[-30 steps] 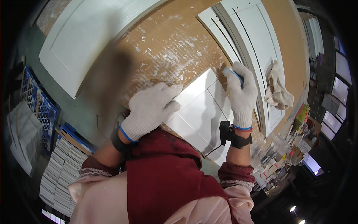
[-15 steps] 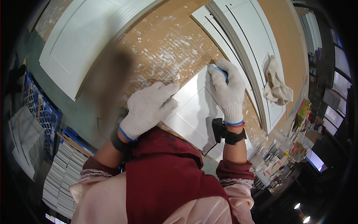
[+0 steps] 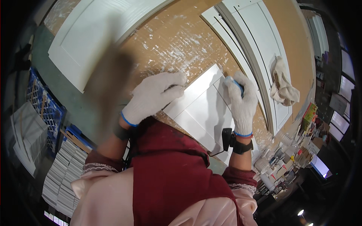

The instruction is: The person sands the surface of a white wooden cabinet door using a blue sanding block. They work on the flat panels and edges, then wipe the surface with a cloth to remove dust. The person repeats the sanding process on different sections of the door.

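A white grooved panel lies at a slant on the worktop in front of me. My right hand, in a white knit glove, is closed around a small blue item at the panel's far right edge. Most of that item is hidden by the fingers, so its kind does not show. At the panel's left edge is my gloved left hand. Its fingers stretch toward the panel, with a gap between thumb and fingers, and nothing is seen in them. Whether it touches the panel I cannot tell.
White door-like panels lie at the right, with a crumpled cream cloth on one. Another large white panel is at far left. A brown blur hides part of the view. A blue crate stands left; clutter sits right.
The whole view has shifted a little. My right hand has moved off the panel's far corner, slightly down its right edge. The gap between my left thumb and fingers shows more clearly.
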Available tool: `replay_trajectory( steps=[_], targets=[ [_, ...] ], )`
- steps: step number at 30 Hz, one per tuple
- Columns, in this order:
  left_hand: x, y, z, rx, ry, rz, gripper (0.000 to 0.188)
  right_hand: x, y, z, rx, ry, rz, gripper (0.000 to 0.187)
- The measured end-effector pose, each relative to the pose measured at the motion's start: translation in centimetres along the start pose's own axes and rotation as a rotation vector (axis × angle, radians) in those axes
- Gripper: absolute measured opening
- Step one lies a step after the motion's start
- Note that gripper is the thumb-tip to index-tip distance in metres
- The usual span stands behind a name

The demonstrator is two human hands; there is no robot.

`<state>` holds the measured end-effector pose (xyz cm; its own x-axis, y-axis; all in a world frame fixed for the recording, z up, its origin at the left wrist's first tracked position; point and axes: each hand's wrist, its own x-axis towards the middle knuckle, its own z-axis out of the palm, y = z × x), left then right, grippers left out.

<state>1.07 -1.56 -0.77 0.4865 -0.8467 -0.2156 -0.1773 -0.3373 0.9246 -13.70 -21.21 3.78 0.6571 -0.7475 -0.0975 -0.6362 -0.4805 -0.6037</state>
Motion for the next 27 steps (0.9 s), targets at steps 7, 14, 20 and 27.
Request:
replay_trajectory(
  steps=[7,14,20,27],
  targets=[
    [0.2,1.2,-1.4,-0.204,-0.147,-0.253,0.032,-6.8,2.9,-2.6,0.123,-0.016,0.161,0.033],
    [0.1,0.7,-0.6,-0.235,-0.115,-0.168,0.033,-13.9,3.7,-3.2,0.313,0.067,0.428,0.033],
    [0.4,0.2,-0.5,-0.394,-0.132,-0.328,0.019,-18.1,5.0,-2.0,0.446,0.13,0.478,0.032],
    [1.5,1.9,-0.2,0.175,-0.218,-0.126,0.021,-17.0,1.7,0.7,0.483,0.042,0.289,0.036]
  ],
)
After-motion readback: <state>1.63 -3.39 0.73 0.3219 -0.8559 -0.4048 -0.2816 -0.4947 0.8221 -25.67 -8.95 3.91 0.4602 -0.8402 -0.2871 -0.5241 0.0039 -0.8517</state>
